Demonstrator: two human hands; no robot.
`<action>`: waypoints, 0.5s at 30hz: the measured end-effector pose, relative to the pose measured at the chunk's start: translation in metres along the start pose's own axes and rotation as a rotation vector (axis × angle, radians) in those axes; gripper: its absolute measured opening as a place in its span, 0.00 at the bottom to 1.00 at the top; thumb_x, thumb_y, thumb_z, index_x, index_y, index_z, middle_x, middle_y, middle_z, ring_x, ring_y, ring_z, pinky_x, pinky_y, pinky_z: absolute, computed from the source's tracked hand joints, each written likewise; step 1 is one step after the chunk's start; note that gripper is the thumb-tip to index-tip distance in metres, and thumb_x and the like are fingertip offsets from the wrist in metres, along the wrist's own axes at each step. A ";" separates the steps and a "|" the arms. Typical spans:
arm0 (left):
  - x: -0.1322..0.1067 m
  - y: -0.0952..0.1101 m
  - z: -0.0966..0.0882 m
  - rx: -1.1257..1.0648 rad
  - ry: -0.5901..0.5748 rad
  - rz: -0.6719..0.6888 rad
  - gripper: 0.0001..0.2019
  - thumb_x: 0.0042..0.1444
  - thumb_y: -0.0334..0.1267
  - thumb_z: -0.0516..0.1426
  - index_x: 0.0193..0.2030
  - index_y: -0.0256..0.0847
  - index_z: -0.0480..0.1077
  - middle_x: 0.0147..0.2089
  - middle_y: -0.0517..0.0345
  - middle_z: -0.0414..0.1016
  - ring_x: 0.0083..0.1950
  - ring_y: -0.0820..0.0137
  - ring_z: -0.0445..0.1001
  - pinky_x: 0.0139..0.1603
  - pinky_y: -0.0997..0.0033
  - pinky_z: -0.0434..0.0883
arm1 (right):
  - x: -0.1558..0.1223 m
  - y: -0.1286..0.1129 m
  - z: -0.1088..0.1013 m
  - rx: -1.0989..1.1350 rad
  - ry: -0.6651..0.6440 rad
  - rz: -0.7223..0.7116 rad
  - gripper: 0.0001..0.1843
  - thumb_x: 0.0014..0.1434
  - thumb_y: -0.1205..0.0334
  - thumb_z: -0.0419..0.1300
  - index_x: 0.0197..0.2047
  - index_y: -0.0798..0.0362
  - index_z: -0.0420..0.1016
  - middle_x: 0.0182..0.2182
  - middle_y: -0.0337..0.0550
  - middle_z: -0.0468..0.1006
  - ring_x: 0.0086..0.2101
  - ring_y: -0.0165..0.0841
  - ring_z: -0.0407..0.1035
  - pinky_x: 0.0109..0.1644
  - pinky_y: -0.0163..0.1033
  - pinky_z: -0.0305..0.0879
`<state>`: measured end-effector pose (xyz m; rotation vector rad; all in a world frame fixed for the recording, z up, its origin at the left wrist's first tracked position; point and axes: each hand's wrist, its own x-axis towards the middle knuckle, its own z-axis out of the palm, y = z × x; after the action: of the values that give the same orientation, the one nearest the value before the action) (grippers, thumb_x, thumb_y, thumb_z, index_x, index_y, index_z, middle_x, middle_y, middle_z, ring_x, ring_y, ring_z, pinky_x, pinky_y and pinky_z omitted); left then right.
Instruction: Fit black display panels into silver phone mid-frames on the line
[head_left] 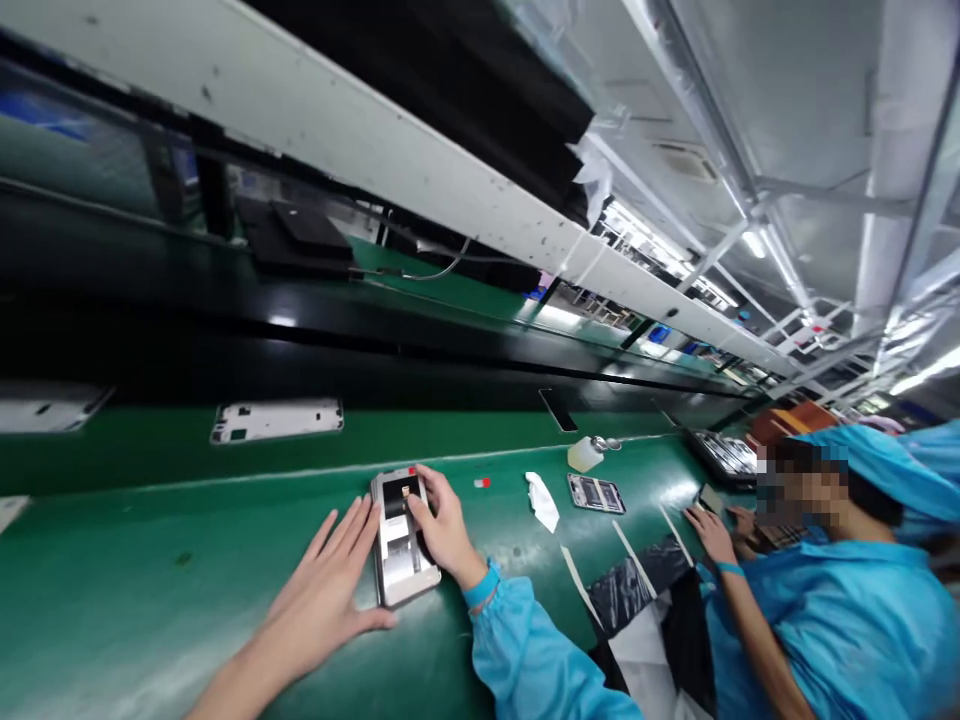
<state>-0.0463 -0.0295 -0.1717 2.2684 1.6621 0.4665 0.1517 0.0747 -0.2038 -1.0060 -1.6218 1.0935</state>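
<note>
An opened smartphone (400, 560) lies on the green bench in front of me, its silver and black insides facing up and a red mark at its top edge. My left hand (322, 580) is open, its fingers stretched out along the phone's left edge and the thumb near the lower corner. From the right, my right hand (448, 530) grips the phone's right side, with the thumb over the inside and the fingers at the upper edge. Whether the thumb pinches a small part there, I cannot tell.
Beyond the phone are white phone frames (277, 420) and a dark panel (558, 410). To the right lie a red-and-white tag (482, 483), a white wipe (541, 502), a bottle (585, 454) and another opened phone (596, 493). A co-worker in blue (847, 610) sits at right.
</note>
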 end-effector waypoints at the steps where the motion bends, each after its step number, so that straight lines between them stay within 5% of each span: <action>1: 0.000 0.004 -0.007 0.010 -0.027 -0.020 0.63 0.55 0.62 0.75 0.86 0.27 0.55 0.86 0.31 0.47 0.88 0.41 0.50 0.87 0.38 0.56 | 0.001 -0.001 0.001 0.002 -0.003 -0.011 0.37 0.68 0.33 0.67 0.69 0.46 0.76 0.67 0.53 0.81 0.67 0.52 0.77 0.76 0.59 0.71; 5: 0.000 0.016 -0.024 0.046 -0.111 -0.097 0.56 0.59 0.57 0.72 0.86 0.31 0.56 0.86 0.37 0.42 0.88 0.46 0.44 0.88 0.42 0.49 | 0.002 -0.005 0.003 0.031 0.012 -0.061 0.30 0.69 0.35 0.66 0.67 0.40 0.79 0.65 0.50 0.82 0.65 0.53 0.79 0.73 0.60 0.74; 8: 0.003 0.010 -0.019 0.045 -0.116 -0.112 0.56 0.57 0.59 0.71 0.86 0.37 0.59 0.86 0.42 0.43 0.88 0.47 0.43 0.88 0.46 0.48 | 0.005 -0.002 0.005 0.032 0.008 -0.083 0.27 0.69 0.38 0.66 0.66 0.36 0.79 0.64 0.49 0.83 0.64 0.55 0.79 0.70 0.62 0.76; 12: 0.008 -0.007 0.002 0.036 -0.062 -0.090 0.58 0.52 0.59 0.71 0.87 0.44 0.58 0.87 0.46 0.46 0.88 0.45 0.46 0.88 0.45 0.47 | 0.009 0.002 0.008 0.022 0.016 -0.092 0.28 0.63 0.41 0.71 0.64 0.31 0.79 0.62 0.45 0.83 0.62 0.57 0.79 0.67 0.67 0.77; 15: 0.002 -0.014 0.005 -0.020 0.084 -0.072 0.59 0.56 0.60 0.68 0.90 0.55 0.45 0.88 0.54 0.49 0.87 0.46 0.51 0.86 0.45 0.58 | 0.007 -0.003 0.009 0.031 0.027 -0.089 0.26 0.64 0.46 0.69 0.64 0.30 0.80 0.62 0.46 0.83 0.63 0.58 0.79 0.67 0.67 0.76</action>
<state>-0.0562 -0.0236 -0.1817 2.1943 1.7645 0.5663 0.1406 0.0787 -0.2011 -0.9154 -1.6084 1.0380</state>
